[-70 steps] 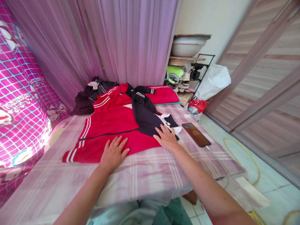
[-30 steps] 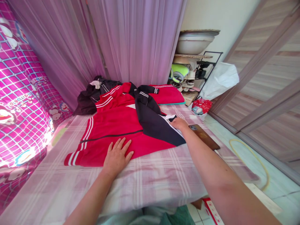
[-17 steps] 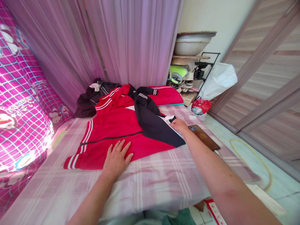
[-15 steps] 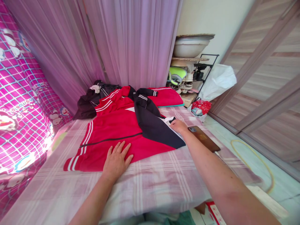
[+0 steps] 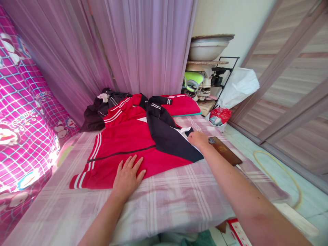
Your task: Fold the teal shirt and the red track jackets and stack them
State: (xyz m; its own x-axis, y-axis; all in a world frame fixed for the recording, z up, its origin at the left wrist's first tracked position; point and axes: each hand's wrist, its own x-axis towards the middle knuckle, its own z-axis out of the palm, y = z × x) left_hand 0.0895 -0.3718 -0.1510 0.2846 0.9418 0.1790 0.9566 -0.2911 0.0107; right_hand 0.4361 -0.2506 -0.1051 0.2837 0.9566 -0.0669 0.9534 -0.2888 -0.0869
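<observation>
A red and navy jacket [image 5: 123,136] with white stripes and a dark zipper lies spread on the plaid bed sheet [image 5: 169,194]. Its navy part is folded over at the right, with some white lining showing along the edge. My left hand [image 5: 128,174] rests flat on the red cloth near the lower edge, fingers spread. At the right edge, the closed fingers of my right hand [image 5: 197,138] grip the jacket by its dark and white edge; the fingertips are partly hidden. A phone in a brown case [image 5: 225,150] lies just right of that hand, with a white cable at its end.
Behind the jacket are a folded red garment [image 5: 181,106] and a heap of dark clothes [image 5: 94,112]. Purple curtains [image 5: 148,48] hang at the back. A shoe rack [image 5: 227,82] topped by basins [image 5: 208,49] and a white bag [image 5: 241,87] stand to the right.
My right hand has shifted slightly to the right, still gripping the jacket edge, and more of the dark piece shows beside its fingers. My left hand stays in place.
</observation>
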